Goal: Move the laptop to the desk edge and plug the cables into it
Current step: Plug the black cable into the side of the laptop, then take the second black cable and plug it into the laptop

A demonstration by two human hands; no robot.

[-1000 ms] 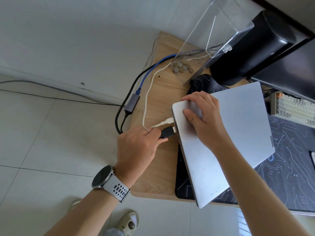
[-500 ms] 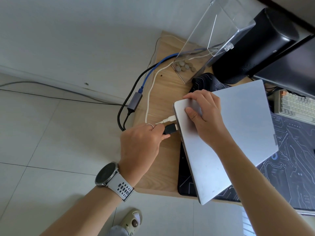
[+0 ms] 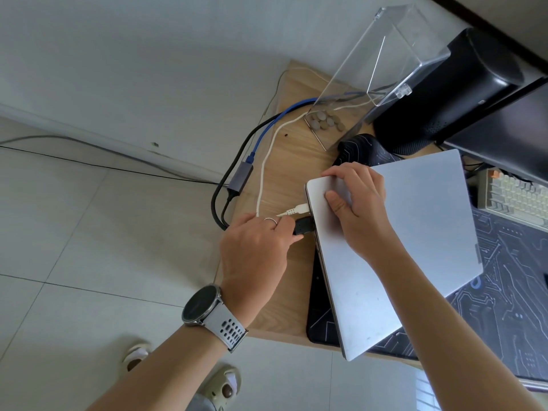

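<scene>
laptop point(image 3: 415, 232): smooth matt silver metal | desk point(image 3: 284, 179): light wood (lines show) | box point(image 3: 382, 60): clear shiny plastic | mat point(image 3: 510, 292): dark cloth | speaker point(image 3: 450, 93): shiny black plastic | floor point(image 3: 74, 262): smooth pale tiles

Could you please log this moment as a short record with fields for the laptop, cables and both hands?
laptop: closed silver laptop, lying on the desk, one corner overhanging the front edge
white cable: plug at laptop's side edge
black cable: plug at same edge, below the white one
left hand: pinches black plug
right hand: rests on laptop lid
</scene>
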